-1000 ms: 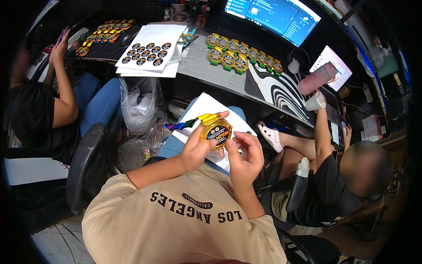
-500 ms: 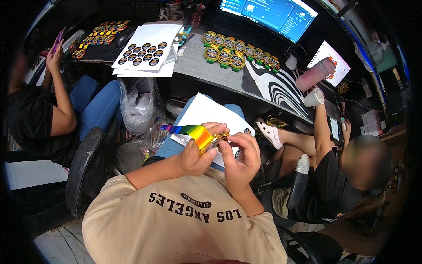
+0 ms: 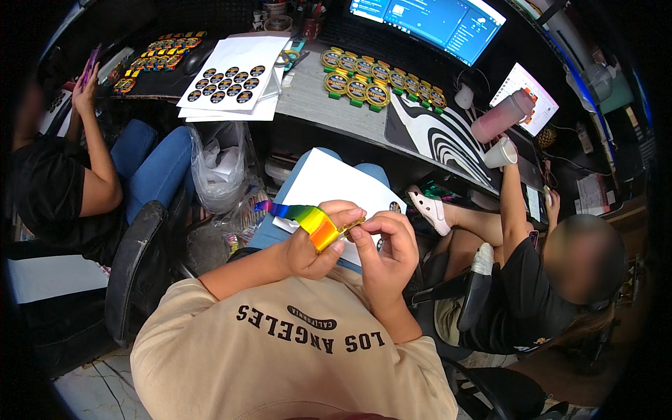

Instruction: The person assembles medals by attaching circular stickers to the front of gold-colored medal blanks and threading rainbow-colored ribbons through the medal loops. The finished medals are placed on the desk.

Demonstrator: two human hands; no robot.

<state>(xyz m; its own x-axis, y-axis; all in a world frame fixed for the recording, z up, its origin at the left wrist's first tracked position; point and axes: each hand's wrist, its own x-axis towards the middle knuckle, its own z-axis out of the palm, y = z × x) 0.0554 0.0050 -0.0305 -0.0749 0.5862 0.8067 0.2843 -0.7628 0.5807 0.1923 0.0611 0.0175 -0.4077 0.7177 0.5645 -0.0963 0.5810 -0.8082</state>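
Above my lap, my left hand [image 3: 313, 253] is closed round a gold medal [image 3: 351, 225] on a rainbow ribbon [image 3: 306, 218]. The ribbon passes over the palm and its blue-violet end hangs out to the left. My right hand [image 3: 386, 255] pinches the medal's right edge between thumb and fingertips. Fingers cover most of the medal, which is seen nearly edge-on. Beneath both hands a white sheet [image 3: 332, 178] lies across my thighs, with round dark stickers [image 3: 394, 207] along its right side, partly hidden by my right hand.
Rows of gold medals with green ribbons [image 3: 357, 89] lie on the grey desk [image 3: 315, 105]. Left of them are stacked sticker sheets [image 3: 234, 59] and more medals [image 3: 164, 50]. A striped mouse pad [image 3: 448, 143] lies at right. One person sits on each side; the right one holds a white cup [image 3: 500, 154].
The medal has tilted from showing part of its face to nearly edge-on. My hands stay almost in place. The person at right has shifted a hand slightly.
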